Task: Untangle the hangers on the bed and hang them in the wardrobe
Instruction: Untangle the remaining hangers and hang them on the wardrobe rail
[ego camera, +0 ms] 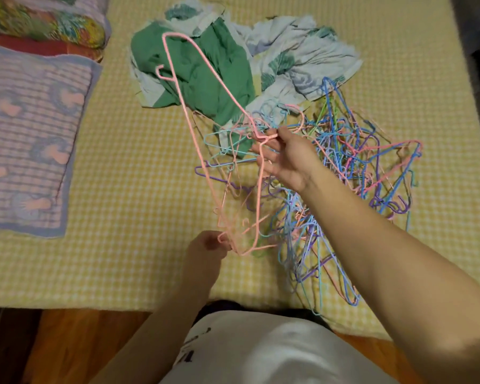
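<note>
A tangled heap of thin wire hangers in pink, blue, purple and green lies on the yellow checked bed. A pink hanger is lifted clear of the heap, tilted, its hook pointing left. My right hand holds that pink hanger's near corner between thumb and fingers, the other fingers spread. My left hand pinches the ends of several pink hangers near the bed's front edge. The wardrobe is out of view.
A crumpled green and white leaf-print cloth lies behind the heap. A striped purple folded blanket and a floral pillow sit at the left. Wooden floor shows below the bed's front edge.
</note>
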The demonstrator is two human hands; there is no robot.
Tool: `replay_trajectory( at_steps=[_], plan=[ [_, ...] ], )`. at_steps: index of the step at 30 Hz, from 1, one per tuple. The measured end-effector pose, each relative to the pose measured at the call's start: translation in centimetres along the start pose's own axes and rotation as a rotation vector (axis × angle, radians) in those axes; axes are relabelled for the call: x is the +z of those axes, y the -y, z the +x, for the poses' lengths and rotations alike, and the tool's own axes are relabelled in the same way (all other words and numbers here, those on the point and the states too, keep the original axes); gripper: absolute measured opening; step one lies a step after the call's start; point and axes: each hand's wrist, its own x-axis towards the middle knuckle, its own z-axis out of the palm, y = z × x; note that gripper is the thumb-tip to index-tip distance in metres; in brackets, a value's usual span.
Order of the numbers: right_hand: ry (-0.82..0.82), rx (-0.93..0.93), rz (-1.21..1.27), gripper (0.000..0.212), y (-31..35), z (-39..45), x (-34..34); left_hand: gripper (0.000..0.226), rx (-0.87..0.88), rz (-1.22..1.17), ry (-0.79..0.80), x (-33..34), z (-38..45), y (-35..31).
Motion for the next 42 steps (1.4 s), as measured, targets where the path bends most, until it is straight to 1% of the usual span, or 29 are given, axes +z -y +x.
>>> replay_trajectory(
  at_steps=[1,2,3,4,6,7,8,10,12,14,15,18,20,22,24,25,27,28,29,30,31,32,33,34,35,37,39,41,42],
  plan=[
    [0.04,0.001,0.025,0.035,0.0,-0.6,0.7,0.005,0.041,0.028,-0.055,-0.3,-0.1,-0.4],
    [0.076,-0.003,0.036,0.036,0.0,-1.2,1.5,0.005,0.081,0.063,-0.104,-0.8,-0.2,-0.8],
    [0.1,-0.011,0.026,0.037,0.0,-1.8,2.2,0.011,0.112,0.111,-0.123,-1.3,-0.2,-1.2],
    [0.12,-0.027,0.02,0.036,0.1,-2.3,2.7,0.013,0.133,0.146,-0.108,-1.9,-0.2,-1.6],
    [0.137,-0.079,0.016,0.034,0.8,-3.9,3.1,0.009,0.132,0.125,-0.025,-2.7,-0.4,-2.5],
    [0.123,-0.109,0.021,0.033,1.3,-4.7,3.0,0.004,0.13,0.104,0.022,-3.0,-0.7,-3.1],
    [0.101,-0.138,0.035,0.032,1.7,-5.5,2.6,0.006,0.135,0.108,0.044,-3.0,-1.0,-3.7],
    [0.031,-0.184,0.047,0.031,2.5,-6.8,1.3,0.02,0.204,0.183,0.023,-2.7,-1.5,-4.5],
    [-0.054,-0.226,0.081,0.029,3.5,-8.3,0.4,0.048,0.346,0.295,0.021,-1.7,-1.8,-5.5],
    [-0.147,-0.292,0.1,0.028,4.9,-10.7,-0.3,0.08,0.481,0.396,0.139,0.2,-2.4,-6.9],
    [-0.189,-0.328,0.09,0.027,5.4,-12.0,-0.5,0.091,0.523,0.442,0.21,1.3,-2.8,-7.5],
    [-0.276,-0.466,0.042,0.026,6.7,-16.4,-1.7,0.108,0.652,0.597,0.368,5.4,-4.9,-9.5],
    [-0.341,-0.539,0.065,0.026,7.1,-19.0,-3.1,0.108,0.736,0.735,0.427,7.9,-6.3,-9.9],
    [-0.415,-0.588,0.137,0.025,7.5,-21.6,-5.8,0.101,0.8,0.803,0.452,10.4,-7.3,-9.4],
    [-0.417,-0.634,0.162,0.023,7.2,-23.5,-9.1,0.091,0.814,0.78,0.408,12.7,-8.0,-8.7],
    [-0.385,-0.646,0.119,0.021,6.6,-24.0,-10.7,0.085,0.805,0.759,0.364,13.2,-8.1,-8.2],
    [-0.353,-0.581,-0.03,0.018,4.3,-24.3,-15.4,0.07,0.713,0.685,0.325,14.3,-8.8,-7.5],
    [-0.381,-0.496,-0.079,0.024,2.6,-24.5,-18.6,0.058,0.617,0.618,0.331,15.0,-9.2,-7.0],
    [-0.437,-0.388,-0.097,0.029,0.5,-24.4,-21.8,0.045,0.507,0.537,0.339,15.2,-9.4,-6.7],
    [-0.534,-0.265,-0.111,0.031,-1.9,-24.3,-25.5,0.033,0.422,0.482,0.331,15.2,-9.5,-6.3],
    [-0.644,-0.13,-0.137,0.03,-4.3,-24.1,-29.1,0.025,0.379,0.458,0.319,15.0,-9.5,-6.1],
    [-0.739,0.029,-0.206,0.028,-6.7,-23.8,-33.0,0.02,0.35,0.457,0.304,15.3,-9.2,-5.7],
    [-0.785,0.181,-0.318,0.025,-8.8,-23.1,-36.4,0.019,0.332,0.447,0.303,15.5,-8.9,-5.4],
    [-0.781,0.301,-0.458,0.021,-10.6,-22.3,-39.2,0.024,0.32,0.451,0.295,15.7,-8.7,-5.2],
    [-0.75,0.373,-0.595,0.018,-12.2,-21.2,-41.4,0.03,0.318,0.453,0.293,16.0,-8.4,-5.0],
    [-0.701,0.422,-0.817,0.025,-13.6,-18.4,-44.4,0.026,0.318,0.463,0.282,17.8,-8.0,-4.4],
    [-0.701,0.372,-0.968,0.035,-13.8,-14.8,-46.3,0.022,0.324,0.451,0.254,20.3,-7.5,-3.8],
    [-0.766,0.278,-1.074,0.049,-14.7,-10.1,-48.2,0.027,0.328,0.426,0.2,23.0,-6.2,-2.8],
    [-0.824,0.246,-1.094,0.062,-15.0,-8.2,-48.7,0.028,0.333,0.408,0.185,23.9,-5.6,-2.5]
  ],
)
